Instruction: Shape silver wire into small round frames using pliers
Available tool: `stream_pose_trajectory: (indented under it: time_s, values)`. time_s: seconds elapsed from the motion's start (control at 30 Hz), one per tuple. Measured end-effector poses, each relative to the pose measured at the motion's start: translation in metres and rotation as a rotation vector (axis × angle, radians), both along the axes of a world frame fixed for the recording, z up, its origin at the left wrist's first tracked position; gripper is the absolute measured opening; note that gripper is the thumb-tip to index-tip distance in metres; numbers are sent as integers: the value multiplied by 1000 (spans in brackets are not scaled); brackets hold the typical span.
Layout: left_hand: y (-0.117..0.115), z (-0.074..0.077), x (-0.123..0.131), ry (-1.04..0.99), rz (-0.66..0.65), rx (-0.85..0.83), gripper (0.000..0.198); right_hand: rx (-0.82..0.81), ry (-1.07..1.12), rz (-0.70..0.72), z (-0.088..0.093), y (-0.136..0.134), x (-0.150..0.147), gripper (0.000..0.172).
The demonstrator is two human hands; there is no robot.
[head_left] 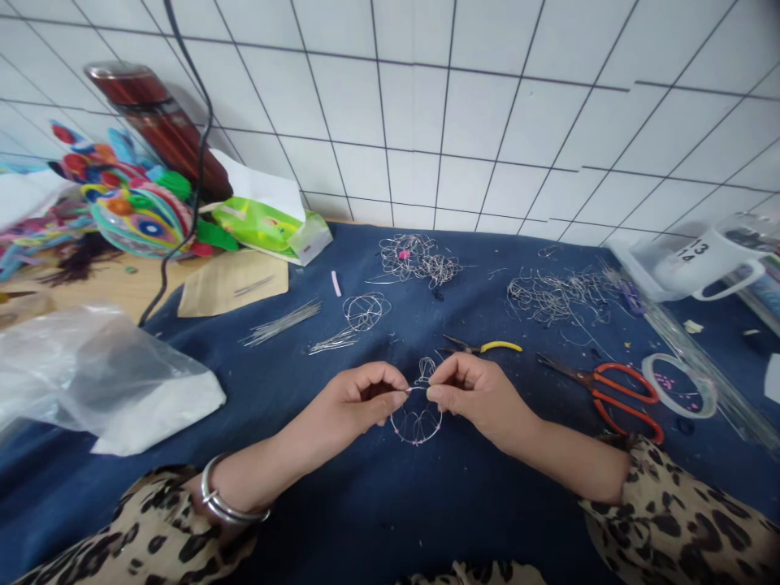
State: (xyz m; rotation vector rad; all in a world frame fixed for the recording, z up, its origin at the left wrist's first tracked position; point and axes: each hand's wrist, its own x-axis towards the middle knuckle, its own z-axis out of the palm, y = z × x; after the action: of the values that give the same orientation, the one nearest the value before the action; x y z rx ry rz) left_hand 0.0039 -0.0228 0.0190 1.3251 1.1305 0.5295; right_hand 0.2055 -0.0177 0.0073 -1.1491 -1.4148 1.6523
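Between my two hands is a round wire ornament [417, 444], a silvery hoop with small pink beads and thin wire loops inside. My left hand [359, 396] pinches the top of the hoop between thumb and forefinger. On the other side, my right hand [472, 394] pinches the same wire, a short gap away. A small looped wire piece [426, 370] rises just above the hoop, between the fingertips. Pliers with yellow handles [500, 346] lie just beyond my right hand. Another wire hoop [364, 312] rests on the blue cloth ahead of my left hand.
Orange-handled scissors [627, 390] and a ring-shaped dish of pink beads [679, 386] lie at right. Tangled wire [557, 294] and cut wires [283, 322] are spread on the cloth [341, 520]. A plastic bag [103, 382], red thermos [158, 122] and white mug [700, 264] stand around.
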Motion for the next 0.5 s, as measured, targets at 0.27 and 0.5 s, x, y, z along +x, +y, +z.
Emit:
stream_pose_trajectory:
  time_s: [0.27,0.5]
  values:
    - [0,-5,-2,-50,103,15,23,-96,28,-32,3,2,0,13]
    - [1,0,-1,2,63,38,20,-101,55,-36,1,2,1,14]
